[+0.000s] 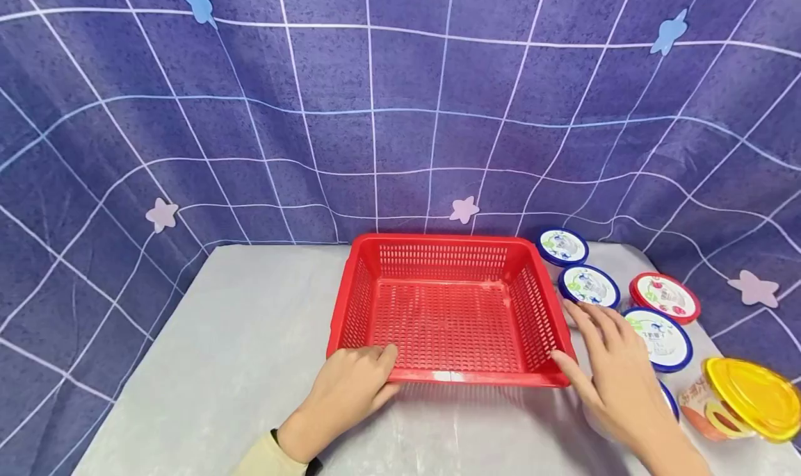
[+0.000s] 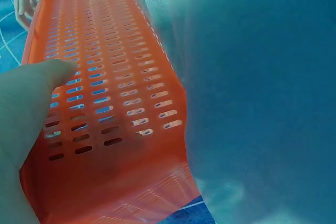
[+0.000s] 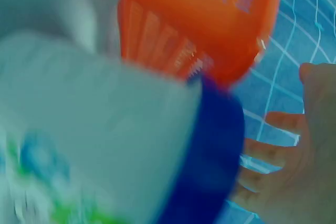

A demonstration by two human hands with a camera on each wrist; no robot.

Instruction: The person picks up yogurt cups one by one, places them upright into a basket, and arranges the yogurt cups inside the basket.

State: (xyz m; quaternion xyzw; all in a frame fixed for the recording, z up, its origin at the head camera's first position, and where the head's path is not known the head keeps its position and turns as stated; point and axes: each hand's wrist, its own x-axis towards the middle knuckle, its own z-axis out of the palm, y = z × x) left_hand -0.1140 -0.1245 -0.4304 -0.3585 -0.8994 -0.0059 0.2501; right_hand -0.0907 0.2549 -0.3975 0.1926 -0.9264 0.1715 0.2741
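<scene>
Closest, cream sleeve [image 1: 270, 458] and left hand [image 1: 347, 387], fingers curled over the near rim of the red basket [image 1: 447, 323], gripping it, thumb along the outer wall. To the right, right hand [image 1: 616, 375] with fingers spread, nearly straight, holding nothing, by the basket's near right corner; cannot tell whether touching. Beside that hand, a yellow-lidded tub [image 1: 754, 396] and blue-lidded tubs [image 1: 660, 338]. Basket at mid-width of the grey table [image 1: 244, 330]. Farther, a red-lidded tub [image 1: 665, 297]. Last, a purple curtain [image 1: 407, 139].
</scene>
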